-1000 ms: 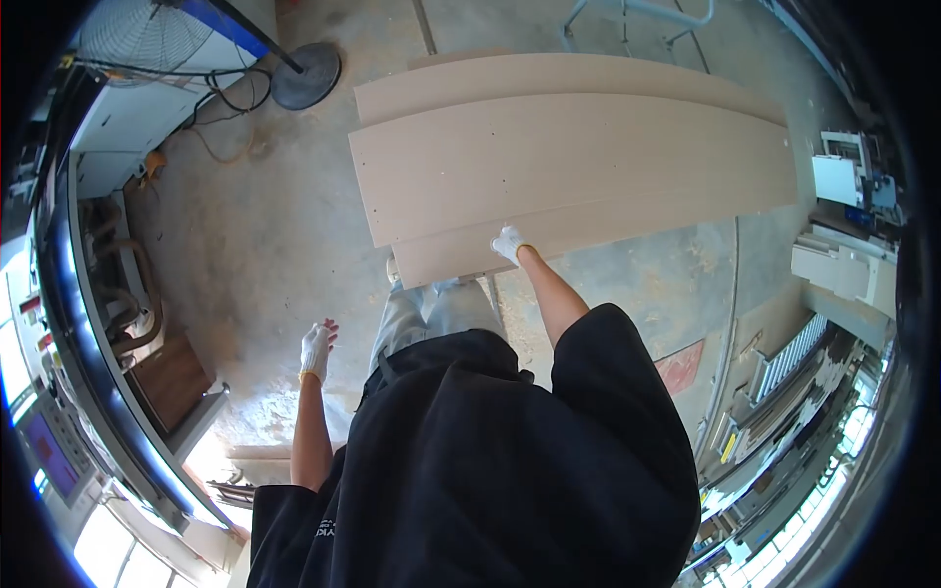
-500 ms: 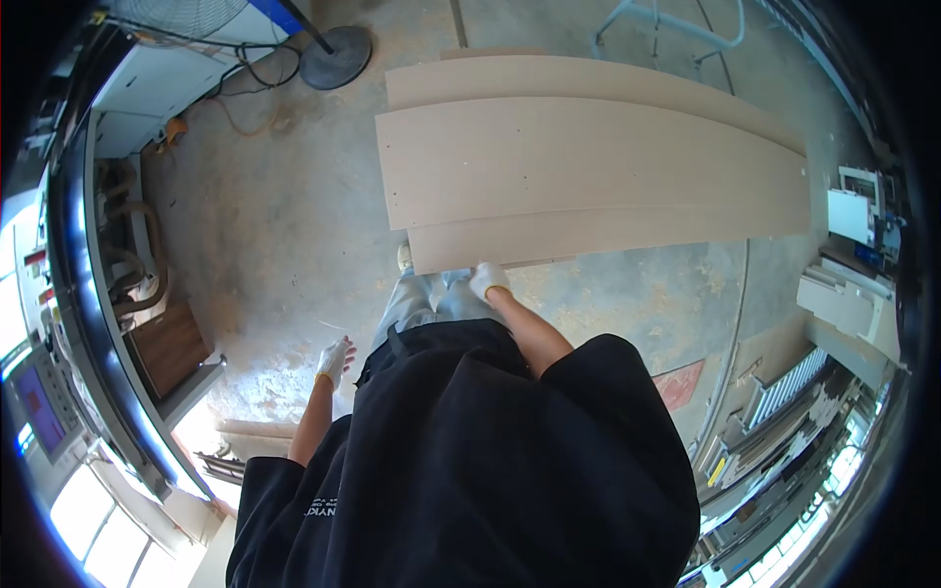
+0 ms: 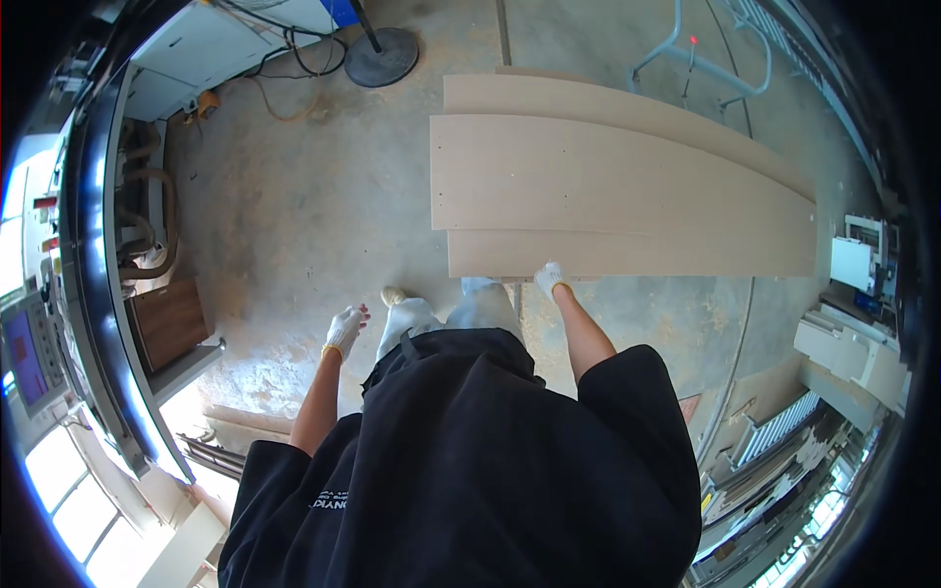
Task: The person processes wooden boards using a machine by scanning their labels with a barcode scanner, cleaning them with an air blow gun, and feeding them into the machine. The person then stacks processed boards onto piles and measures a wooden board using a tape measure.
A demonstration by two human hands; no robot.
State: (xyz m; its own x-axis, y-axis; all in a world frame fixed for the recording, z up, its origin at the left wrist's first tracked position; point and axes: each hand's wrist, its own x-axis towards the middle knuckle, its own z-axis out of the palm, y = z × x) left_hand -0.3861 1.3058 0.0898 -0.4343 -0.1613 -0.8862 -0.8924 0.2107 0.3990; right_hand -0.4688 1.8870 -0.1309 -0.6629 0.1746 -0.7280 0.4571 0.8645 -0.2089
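Note:
Several long beige panels (image 3: 608,186) lie stacked and offset in front of me, some with small dark holes. My right hand (image 3: 551,277), in a white glove with bare arm above it, is by the near edge of the lowest-lying visible strip. Its fingers look curled, but whether they touch the panel or hold anything cannot be made out. Beside my legs on the left hangs my left hand (image 3: 347,327), gloved with bare fingertips showing. The fingers are apart and nothing is in them.
A round black stand base (image 3: 381,58) with cables is at the upper left. A long machine (image 3: 98,265) and a brown board (image 3: 169,323) line the left side. Beyond the panels stands a light-blue metal frame (image 3: 706,67). White equipment (image 3: 853,351) is at the right.
The view has turned, so the panels appear further right. My right hand came back from over the panels to their near edge. A shoe now shows further left.

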